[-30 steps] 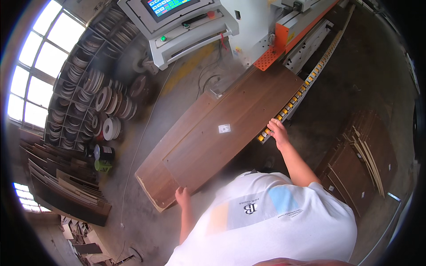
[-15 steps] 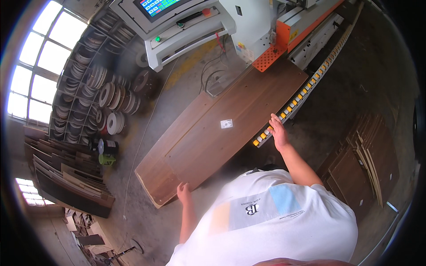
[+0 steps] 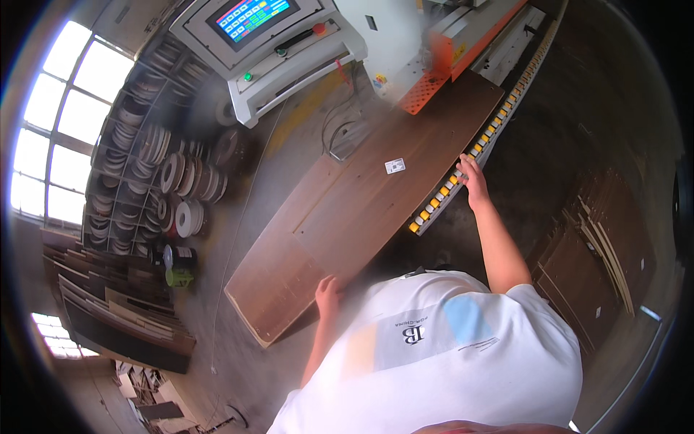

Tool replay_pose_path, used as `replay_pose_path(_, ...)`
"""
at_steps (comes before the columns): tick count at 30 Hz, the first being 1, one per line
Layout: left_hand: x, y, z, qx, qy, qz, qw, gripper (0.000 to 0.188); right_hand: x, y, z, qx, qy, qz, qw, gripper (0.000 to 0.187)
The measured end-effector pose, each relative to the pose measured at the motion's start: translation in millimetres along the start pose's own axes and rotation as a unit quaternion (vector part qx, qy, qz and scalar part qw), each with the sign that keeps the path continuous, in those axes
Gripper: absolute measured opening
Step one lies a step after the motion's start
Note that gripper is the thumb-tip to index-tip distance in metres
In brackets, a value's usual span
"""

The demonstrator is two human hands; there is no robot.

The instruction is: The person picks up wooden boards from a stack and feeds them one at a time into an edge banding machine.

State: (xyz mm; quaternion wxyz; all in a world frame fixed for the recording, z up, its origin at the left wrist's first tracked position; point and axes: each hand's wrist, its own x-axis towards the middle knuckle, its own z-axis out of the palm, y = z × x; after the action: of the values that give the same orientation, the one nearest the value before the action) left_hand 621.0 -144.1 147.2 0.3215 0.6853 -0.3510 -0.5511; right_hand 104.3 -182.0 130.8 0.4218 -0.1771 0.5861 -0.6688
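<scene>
A long brown wood-grain panel [image 3: 361, 210] with a small white label [image 3: 395, 166] slants across the view, its far end against the orange guard [image 3: 426, 90] of a grey-white machine. Along its near-right edge runs a rail of yellow and white rollers [image 3: 441, 195]. My left hand [image 3: 328, 295] is at the panel's near edge toward its lower-left end, fingers bent against that edge; the underside of its grip is hidden. My right hand [image 3: 472, 181] is at the roller rail beside the panel, fingers stretched out, holding nothing.
The machine's control panel [image 3: 253, 22] with a lit screen stands at the top. Racks of edge-banding rolls [image 3: 173, 173] line the left wall, above leaning boards [image 3: 116, 304]. More brown boards [image 3: 578, 267] are stacked at right. A cable loop [image 3: 347, 137] lies beyond the panel.
The panel has slid up and right along the rollers toward the machine. My left hand has moved along with it, and my right hand has shifted further up the rail. The view has turned slightly.
</scene>
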Motion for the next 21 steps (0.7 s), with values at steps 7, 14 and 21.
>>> replay_pose_path(7,0.9,41.8,39.6,0.022,-0.143,-0.020,0.989,0.033,-111.2,102.5,-52.2,-0.185,-0.069,0.043,0.979,0.027)
replay_pose_path(14,41.0,39.3,79.8,0.112,-0.271,0.007,0.956,0.031,-365.9,316.0,-216.9,-0.166,0.088,0.429,0.883,0.037)
replay_pose_path(21,37.5,44.1,120.2,0.151,-0.344,0.055,0.925,0.022,-472.8,282.3,-175.4,-0.065,0.195,0.422,0.883,0.037)
